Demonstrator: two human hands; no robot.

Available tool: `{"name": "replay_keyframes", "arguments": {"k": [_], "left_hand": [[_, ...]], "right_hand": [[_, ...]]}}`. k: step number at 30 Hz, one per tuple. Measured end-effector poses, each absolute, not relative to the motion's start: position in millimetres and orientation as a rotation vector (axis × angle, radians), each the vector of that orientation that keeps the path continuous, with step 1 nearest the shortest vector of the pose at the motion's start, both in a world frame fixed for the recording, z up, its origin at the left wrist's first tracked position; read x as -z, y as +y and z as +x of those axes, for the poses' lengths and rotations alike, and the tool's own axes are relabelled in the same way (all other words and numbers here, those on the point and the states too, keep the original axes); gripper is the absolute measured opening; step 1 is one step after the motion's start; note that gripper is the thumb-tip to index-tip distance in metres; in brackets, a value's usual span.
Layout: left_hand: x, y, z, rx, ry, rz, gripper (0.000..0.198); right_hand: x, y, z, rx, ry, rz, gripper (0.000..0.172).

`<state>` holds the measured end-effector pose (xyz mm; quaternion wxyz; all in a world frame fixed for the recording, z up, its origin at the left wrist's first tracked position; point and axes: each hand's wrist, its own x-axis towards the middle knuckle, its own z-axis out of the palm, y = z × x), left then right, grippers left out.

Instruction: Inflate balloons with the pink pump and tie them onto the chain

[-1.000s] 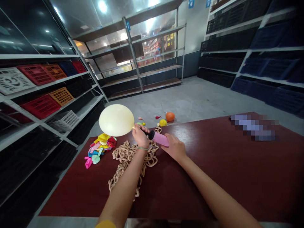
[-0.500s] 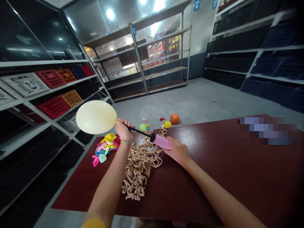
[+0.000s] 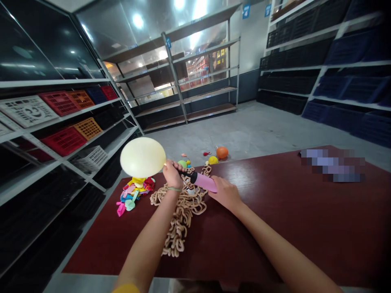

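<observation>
A pale yellow inflated balloon (image 3: 142, 157) sits on the black nozzle of a pink hand pump (image 3: 205, 182). My left hand (image 3: 172, 174) pinches the balloon's neck onto the nozzle. My right hand (image 3: 225, 193) grips the pink pump body, held low over the dark red table (image 3: 275, 219). Under both hands lies a heap of tan chain-like strips (image 3: 181, 207). A pile of flat coloured balloons (image 3: 134, 190) lies left of the heap.
On the grey floor beyond the table lie an orange balloon (image 3: 222, 152), a yellow balloon (image 3: 213, 160) and a green balloon (image 3: 182, 163). Metal shelves with red, orange and white crates (image 3: 64, 122) line the left. A blurred object (image 3: 332, 165) rests at the table's far right.
The pump rod went out and back in between the frames. The balloon and my left hand swung left, then came back right toward the pump. The view shifted with my head.
</observation>
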<state>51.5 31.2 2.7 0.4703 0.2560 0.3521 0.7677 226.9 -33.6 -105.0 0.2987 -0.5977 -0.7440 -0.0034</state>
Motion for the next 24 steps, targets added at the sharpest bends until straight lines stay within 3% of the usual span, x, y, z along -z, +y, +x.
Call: {"name": "replay_keyframes", "arguments": {"k": [9, 19, 24], "left_hand": [[-69, 47, 1, -2.008, 0.817, 0.757, 0.026], [12, 24, 89, -1.874, 0.830, 0.638, 0.030], [2, 23, 59, -1.872, 0.854, 0.627, 0.027]], "right_hand": [[110, -30, 226, -0.052, -1.895, -1.558, 0.039], [105, -29, 230, -0.041, -1.905, -1.644, 0.041], [107, -33, 228, 0.008, -1.981, -1.616, 0.042]]}}
